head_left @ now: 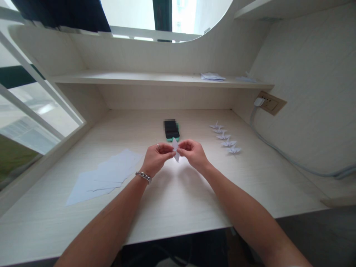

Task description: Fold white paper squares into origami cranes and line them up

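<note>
Between my two hands is a small piece of folded white paper, narrow and pointed at its upper end. My left hand pinches its left side between thumb and fingers. From the right, my right hand pinches the other side the same way. Both hands are held a little above the desk, fingertips close together. Just beyond them lies a dark phone-like device with a green edge, part of it blurred out. Over to the right stand several folded paper cranes in a slanting row.
Overlapping sheets of white paper lie on the desk at left. A shelf crosses the back, with folded papers on it. At right, a grey cable runs from a wall socket down along the wall.
</note>
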A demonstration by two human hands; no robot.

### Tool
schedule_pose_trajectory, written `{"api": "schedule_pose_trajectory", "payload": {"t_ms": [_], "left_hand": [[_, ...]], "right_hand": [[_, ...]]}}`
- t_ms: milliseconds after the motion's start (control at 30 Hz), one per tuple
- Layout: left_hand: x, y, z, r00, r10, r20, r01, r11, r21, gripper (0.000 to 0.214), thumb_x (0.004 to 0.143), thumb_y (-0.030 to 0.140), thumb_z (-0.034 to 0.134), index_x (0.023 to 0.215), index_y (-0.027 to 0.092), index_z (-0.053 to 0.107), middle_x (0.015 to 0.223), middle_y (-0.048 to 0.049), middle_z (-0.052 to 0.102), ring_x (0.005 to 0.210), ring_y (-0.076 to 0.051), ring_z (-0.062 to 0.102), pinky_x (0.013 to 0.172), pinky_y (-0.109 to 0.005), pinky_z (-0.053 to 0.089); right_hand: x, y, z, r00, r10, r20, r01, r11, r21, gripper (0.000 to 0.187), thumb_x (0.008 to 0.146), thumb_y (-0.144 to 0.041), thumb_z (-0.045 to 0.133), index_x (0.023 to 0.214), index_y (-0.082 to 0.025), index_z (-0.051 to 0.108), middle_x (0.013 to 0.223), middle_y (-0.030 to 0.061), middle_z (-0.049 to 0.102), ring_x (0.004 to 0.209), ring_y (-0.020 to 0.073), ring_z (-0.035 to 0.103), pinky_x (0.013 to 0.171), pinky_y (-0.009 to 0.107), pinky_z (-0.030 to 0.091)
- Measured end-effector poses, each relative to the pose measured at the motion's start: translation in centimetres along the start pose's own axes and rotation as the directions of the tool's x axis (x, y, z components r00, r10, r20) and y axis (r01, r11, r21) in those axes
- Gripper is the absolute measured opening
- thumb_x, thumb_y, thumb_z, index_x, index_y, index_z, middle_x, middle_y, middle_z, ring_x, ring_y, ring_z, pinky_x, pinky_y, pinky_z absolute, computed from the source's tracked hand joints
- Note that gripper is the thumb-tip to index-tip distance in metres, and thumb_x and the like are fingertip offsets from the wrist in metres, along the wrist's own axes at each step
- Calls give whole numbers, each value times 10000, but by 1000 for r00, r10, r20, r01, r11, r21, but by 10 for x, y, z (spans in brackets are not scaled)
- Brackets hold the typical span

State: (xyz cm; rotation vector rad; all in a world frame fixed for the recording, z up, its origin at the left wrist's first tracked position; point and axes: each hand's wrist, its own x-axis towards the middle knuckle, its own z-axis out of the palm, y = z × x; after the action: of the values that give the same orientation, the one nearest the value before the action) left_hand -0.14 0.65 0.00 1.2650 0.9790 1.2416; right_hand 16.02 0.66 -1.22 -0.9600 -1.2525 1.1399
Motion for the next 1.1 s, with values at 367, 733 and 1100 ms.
{"api": "schedule_pose_trajectory", "payload": {"t_ms": [367, 733, 1100], "left_hand": [[0, 0, 0, 999, -8, -33, 8, 1000, 3, 269, 505, 234, 870, 696, 125, 714, 680, -55, 726, 625, -150, 655, 631, -281, 541], [1, -4, 2, 998, 11, -55, -11, 1000, 14, 261, 489, 216, 876, 668, 132, 706, 668, -59, 725, 618, -166, 666, 629, -301, 557], [2, -7, 6, 987, 95, -130, -92, 995, 29, 309, 530, 198, 854, 756, 126, 657, 701, -34, 706, 667, -148, 671, 682, -280, 550]], "right_hand": [[-1, 0, 1, 1000, -11, 0, 11, 1000, -21, 256, 618, -292, 784, 768, -170, 617, 700, 11, 650, 644, 148, 609, 616, 286, 494], [-3, -1, 0, 1000, -21, 12, 22, 997, -72, 240, 642, -283, 768, 792, -178, 613, 702, 16, 662, 664, 160, 629, 644, 300, 503], [-3, -2, 3, 998, -62, 1, 62, 998, 1, 239, 670, -272, 749, 790, -187, 562, 700, -4, 628, 651, 146, 602, 639, 293, 494]]}}
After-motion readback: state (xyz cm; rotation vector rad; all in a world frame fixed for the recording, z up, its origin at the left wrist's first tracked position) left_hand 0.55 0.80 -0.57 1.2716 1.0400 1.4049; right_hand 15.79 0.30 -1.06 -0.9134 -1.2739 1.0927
